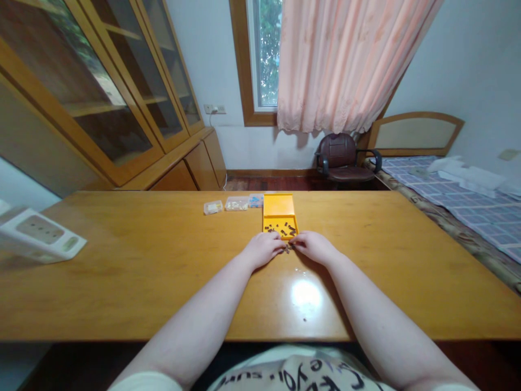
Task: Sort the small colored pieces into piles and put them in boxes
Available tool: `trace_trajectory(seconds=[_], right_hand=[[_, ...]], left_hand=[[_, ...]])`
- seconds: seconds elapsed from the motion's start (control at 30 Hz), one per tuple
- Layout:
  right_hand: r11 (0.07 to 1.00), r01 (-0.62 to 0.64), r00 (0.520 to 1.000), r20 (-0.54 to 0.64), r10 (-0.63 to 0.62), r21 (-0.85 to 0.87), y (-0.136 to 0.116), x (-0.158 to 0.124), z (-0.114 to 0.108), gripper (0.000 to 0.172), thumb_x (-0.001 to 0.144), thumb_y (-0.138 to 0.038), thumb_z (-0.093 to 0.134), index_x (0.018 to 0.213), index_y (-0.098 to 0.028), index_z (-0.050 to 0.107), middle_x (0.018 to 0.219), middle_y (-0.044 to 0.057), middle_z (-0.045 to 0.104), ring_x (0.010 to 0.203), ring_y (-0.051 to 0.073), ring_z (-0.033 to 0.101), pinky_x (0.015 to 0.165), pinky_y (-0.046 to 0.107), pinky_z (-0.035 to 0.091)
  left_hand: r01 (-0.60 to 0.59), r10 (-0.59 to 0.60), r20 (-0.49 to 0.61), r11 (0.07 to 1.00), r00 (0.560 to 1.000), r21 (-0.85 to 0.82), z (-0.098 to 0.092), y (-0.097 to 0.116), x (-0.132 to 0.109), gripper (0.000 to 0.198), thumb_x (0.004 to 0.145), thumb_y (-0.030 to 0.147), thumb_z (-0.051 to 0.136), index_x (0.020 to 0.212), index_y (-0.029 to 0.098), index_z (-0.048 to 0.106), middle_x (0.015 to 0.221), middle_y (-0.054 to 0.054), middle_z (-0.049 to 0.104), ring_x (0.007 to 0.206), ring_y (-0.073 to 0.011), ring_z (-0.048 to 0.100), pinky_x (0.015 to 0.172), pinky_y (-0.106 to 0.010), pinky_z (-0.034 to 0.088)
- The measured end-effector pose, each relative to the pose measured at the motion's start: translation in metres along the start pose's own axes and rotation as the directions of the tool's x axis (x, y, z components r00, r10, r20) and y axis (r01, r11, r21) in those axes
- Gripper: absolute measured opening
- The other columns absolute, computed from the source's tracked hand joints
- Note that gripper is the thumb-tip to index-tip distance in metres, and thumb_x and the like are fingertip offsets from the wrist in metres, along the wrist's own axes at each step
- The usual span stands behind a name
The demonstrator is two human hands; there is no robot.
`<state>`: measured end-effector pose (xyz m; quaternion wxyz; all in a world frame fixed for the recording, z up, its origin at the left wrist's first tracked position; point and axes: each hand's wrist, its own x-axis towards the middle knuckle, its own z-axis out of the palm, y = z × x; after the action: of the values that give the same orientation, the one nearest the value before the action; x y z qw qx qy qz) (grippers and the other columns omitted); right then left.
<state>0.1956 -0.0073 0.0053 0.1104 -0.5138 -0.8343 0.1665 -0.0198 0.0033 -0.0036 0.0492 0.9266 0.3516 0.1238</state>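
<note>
Close-in work at the yellow hinged case (279, 216)!

Near edge of the worktop (163, 266), I've got one lone dark speck (305, 320). Farther in, both hands are down: left hand (265, 250) by the case's near left corner, right hand (313, 246) by its near right, fingers curled narrow on each. Pinching anything? I can't tell from here. Between the fingertips, loose brown pieces (287, 250) lie on the worktop, just outside the case. Inside its near half, I see dark brown pieces (291, 230) scattered; the opened lid (278, 205) reaches toward the far edge. Left of it, three clear plastic boxes (236, 209) line up near that edge.
</note>
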Motion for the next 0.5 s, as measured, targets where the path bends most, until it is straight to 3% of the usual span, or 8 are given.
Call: trace_trajectory(seconds=[0.5], right_hand=[[0.986, -0.035, 0.999, -0.025, 0.031, -0.164, -0.011, 0.000, -0.002, 0.019, 0.084, -0.023, 0.053, 0.080, -0.021, 0.072, 0.085, 0.005, 0.071, 0.075, 0.018, 0.063, 0.065, 0.024, 0.041]], left_hand=[[0.004, -0.004, 0.035, 1.000, 0.999, -0.025, 0.001, 0.001, 0.002, 0.014, 0.088, 0.030, 0.054, 0.092, 0.025, 0.066, 0.093, -0.002, 0.062, 0.084, -0.0150, 0.059, 0.075, -0.026, 0.046]])
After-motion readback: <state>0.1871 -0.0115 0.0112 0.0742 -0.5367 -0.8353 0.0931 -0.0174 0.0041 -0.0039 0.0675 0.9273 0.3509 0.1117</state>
